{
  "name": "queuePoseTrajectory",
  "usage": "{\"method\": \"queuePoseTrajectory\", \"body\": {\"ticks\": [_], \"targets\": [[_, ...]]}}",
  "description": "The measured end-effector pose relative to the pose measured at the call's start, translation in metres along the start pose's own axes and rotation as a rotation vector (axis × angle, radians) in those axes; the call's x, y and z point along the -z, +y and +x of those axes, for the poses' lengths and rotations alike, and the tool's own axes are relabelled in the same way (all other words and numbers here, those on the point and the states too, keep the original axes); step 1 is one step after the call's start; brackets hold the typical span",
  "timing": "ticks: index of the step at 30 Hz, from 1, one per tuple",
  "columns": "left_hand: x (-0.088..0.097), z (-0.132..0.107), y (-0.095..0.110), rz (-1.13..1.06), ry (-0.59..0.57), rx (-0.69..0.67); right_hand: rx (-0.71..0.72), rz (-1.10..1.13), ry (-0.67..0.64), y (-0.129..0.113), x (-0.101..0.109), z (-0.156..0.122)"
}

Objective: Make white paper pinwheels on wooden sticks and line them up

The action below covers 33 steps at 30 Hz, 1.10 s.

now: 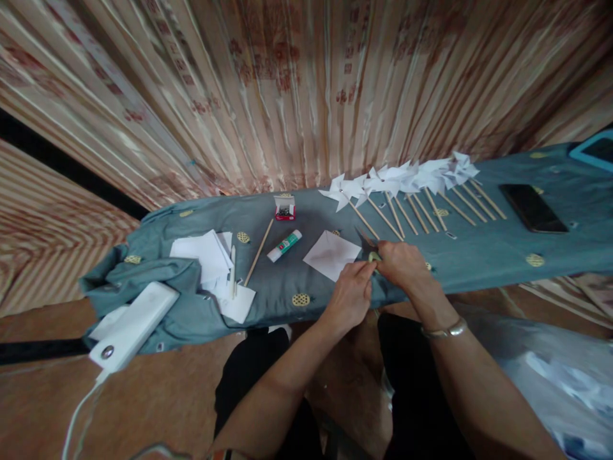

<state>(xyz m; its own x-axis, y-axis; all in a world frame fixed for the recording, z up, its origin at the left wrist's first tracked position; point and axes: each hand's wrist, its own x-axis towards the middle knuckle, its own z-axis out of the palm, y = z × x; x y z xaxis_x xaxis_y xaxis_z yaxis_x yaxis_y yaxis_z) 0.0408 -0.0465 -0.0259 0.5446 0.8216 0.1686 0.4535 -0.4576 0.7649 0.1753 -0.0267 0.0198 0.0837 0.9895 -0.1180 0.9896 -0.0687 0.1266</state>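
Observation:
A square of white paper [330,257] with a crease lies on the cloth-covered table. My left hand [349,294] is beside its lower right edge, fingers bent and pressed together. Its fingertips meet the yellow-green handle of a pair of scissors [373,257]; what they pinch, if anything, is hidden. My right hand [401,260] is closed round the scissors, whose blades point away to the upper left. Behind the hands, several white paper pinwheels [383,182] on wooden sticks lie in an overlapping row.
Left of the paper lie a glue stick [285,246], a small red box [285,209] of dark pins, a wooden stick [258,252] and stacked white paper [204,255]. A white power bank [136,326] with a cable rests front left. A black phone [534,207] lies right.

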Motion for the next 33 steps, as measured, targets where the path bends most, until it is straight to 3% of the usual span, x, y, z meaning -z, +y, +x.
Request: {"method": "queuePoseTrajectory", "body": {"ticks": [16, 29, 33], "targets": [[0.013, -0.003, 0.004, 0.083, -0.027, 0.015, 0.068, -0.018, 0.120, 0.008, -0.010, -0.011], [0.056, -0.026, -0.019, 0.087, 0.262, -0.011, 0.101, -0.051, 0.204, 0.012, -0.025, -0.017], [0.070, -0.033, -0.026, 0.088, 0.356, -0.004, 0.084, -0.025, 0.220, 0.010, -0.018, -0.016]]}}
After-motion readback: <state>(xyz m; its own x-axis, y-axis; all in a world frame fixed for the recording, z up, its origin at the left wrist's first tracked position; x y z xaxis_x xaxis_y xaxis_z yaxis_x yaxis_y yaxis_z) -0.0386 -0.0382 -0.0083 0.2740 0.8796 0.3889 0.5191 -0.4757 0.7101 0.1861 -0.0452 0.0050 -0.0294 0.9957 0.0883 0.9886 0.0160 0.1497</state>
